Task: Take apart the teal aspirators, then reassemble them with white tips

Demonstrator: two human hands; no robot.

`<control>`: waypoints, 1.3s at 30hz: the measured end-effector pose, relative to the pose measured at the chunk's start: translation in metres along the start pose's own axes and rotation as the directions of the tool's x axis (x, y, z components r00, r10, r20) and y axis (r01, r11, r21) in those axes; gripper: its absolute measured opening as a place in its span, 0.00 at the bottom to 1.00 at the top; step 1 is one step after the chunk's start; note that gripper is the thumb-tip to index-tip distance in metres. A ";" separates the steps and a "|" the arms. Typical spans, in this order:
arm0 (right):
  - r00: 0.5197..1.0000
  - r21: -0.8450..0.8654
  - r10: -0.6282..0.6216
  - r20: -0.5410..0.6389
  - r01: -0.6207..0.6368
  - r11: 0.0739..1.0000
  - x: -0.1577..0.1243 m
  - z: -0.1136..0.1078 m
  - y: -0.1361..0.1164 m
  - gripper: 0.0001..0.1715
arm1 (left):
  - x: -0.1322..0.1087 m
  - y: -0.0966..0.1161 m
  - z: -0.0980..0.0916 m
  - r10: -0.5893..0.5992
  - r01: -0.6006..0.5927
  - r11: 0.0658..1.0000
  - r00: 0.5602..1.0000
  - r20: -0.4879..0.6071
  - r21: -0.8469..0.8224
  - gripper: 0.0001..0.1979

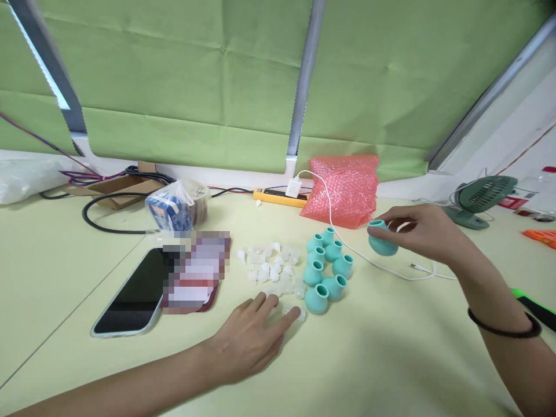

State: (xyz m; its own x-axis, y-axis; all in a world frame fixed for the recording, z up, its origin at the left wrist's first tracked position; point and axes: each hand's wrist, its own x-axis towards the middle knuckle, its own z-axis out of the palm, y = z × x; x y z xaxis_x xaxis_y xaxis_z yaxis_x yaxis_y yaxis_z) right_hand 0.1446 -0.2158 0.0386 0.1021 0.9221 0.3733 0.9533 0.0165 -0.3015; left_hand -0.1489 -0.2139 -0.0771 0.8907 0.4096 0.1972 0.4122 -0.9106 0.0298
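A small teal vase-shaped pot [384, 244] with a narrow neck is pinched between the thumb and fingers of my right hand [423, 231], held at the right of the other pots. Several like teal pots [320, 299] stand upright in a cluster on the table. My left hand [254, 333] rests low over the table, fingers apart. One of its fingertips touches a clear plastic piece [299, 314] near the front pot. Beyond that hand lies a loose group of small white and translucent pieces [274, 271].
Two phones, one black-screened [134, 295] and one in a red case [211, 301], lie at left. Behind are a plastic-wrapped packet [171, 209], a yellow power strip [278, 198] and pink bubble wrap [343, 191]. A white cable [369, 265] runs past the pots toward a green fan [484, 194].
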 end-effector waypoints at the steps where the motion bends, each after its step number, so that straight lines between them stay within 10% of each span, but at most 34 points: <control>1: 0.998 -0.028 0.031 0.062 -0.029 0.999 0.006 0.002 0.010 0.13 | 0.000 0.000 -0.002 0.032 -0.032 0.999 0.999 -0.018 -0.011 0.21; 7: 0.911 -0.075 0.034 0.411 -0.004 0.997 0.027 0.039 0.046 0.11 | -0.001 -0.001 -0.002 0.109 -0.114 0.990 0.992 -0.061 -0.081 0.17; 18: 0.857 -0.002 0.031 0.514 -0.035 0.999 0.028 0.058 0.055 0.16 | -0.003 -0.003 0.005 -0.022 0.020 0.997 1.000 -0.021 -0.073 0.20; 23: 0.890 -0.108 0.027 0.454 0.025 0.994 0.021 0.047 0.046 0.21 | -0.003 -0.005 0.009 -0.059 0.059 0.996 0.998 0.005 -0.061 0.25; 28: 0.982 -0.213 -0.169 0.083 0.183 0.960 -0.007 0.027 -0.010 0.21 | -0.003 -0.005 0.008 -0.077 0.076 0.995 0.997 -0.007 -0.069 0.25; 33: 0.773 -0.046 -0.573 -0.272 0.584 0.810 -0.057 0.054 -0.070 0.19 | -0.002 -0.004 0.006 -0.049 0.046 0.996 0.998 -0.040 -0.070 0.21; 35: 0.678 -0.003 -0.713 -0.178 0.725 0.689 -0.078 0.078 -0.081 0.21 | -0.002 -0.005 0.008 -0.014 0.007 0.995 0.997 -0.073 -0.098 0.20; 39: 0.655 0.026 -0.749 0.099 0.751 0.660 -0.103 0.120 -0.090 0.29 | -0.003 -0.011 0.012 -0.026 -0.012 0.970 0.987 -0.156 -0.243 0.19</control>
State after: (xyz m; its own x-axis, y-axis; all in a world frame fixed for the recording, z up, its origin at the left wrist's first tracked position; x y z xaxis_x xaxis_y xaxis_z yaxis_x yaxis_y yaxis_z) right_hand 0.0140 -0.2662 -0.0782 -0.6751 0.6299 0.3840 0.6987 0.7130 0.0587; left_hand -0.1540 -0.2046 -0.0903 0.8387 0.4200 0.3467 0.3422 -0.9016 0.2646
